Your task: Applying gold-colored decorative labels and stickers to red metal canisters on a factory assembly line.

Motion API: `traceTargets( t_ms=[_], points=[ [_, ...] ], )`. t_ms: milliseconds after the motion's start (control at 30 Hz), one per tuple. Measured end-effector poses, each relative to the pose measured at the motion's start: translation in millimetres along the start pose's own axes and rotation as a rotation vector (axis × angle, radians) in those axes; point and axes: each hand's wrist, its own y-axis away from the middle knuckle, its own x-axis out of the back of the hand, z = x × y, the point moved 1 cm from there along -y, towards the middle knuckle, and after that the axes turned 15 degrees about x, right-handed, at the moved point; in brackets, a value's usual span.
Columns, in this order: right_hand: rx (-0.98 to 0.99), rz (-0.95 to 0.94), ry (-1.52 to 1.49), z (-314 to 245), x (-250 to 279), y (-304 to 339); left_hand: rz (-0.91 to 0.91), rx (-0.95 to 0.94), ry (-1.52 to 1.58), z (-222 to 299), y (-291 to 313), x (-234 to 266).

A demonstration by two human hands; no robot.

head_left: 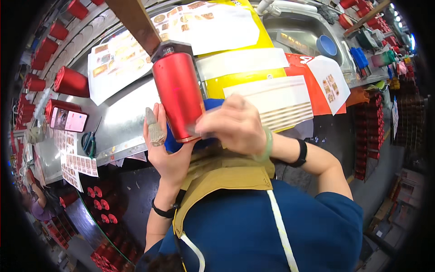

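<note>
A glossy red metal cylinder (pixel 179 93) is fitted at its far end onto a dark holder (pixel 171 49) on a wooden bar (pixel 136 22). My left hand (pixel 166 156) cups its near end, fingers along the left side and thumb by the bottom rim. One finger wears a grey wrapping (pixel 155 135). At the cylinder's right side is my right hand (pixel 235 124), its fingers curled together and blurred at the tips. Whatever they pinch is too smeared to make out. Something blue (pixel 213 104) lies beneath the cylinder.
Printed sticker sheets (pixel 226 22) and a striped sheet (pixel 285 102) cover the far bench. A sink (pixel 294 27) with a blue bowl (pixel 326 45) stands far right. On the left are a phone (pixel 68 119), scissors (pixel 92 138) and a red can (pixel 71 82).
</note>
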Motion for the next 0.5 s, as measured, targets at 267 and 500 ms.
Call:
traceTargets(
  t_ms=[267, 500],
  points=[
    [-0.635, 0.146, -0.396, 38, 54, -8, -0.086, -0.026, 0.154, 15, -7, -5],
    [-0.501, -0.260, -0.003, 72, 75, 16, -0.072, -0.156, -0.043, 13, -9, -6]
  ],
)
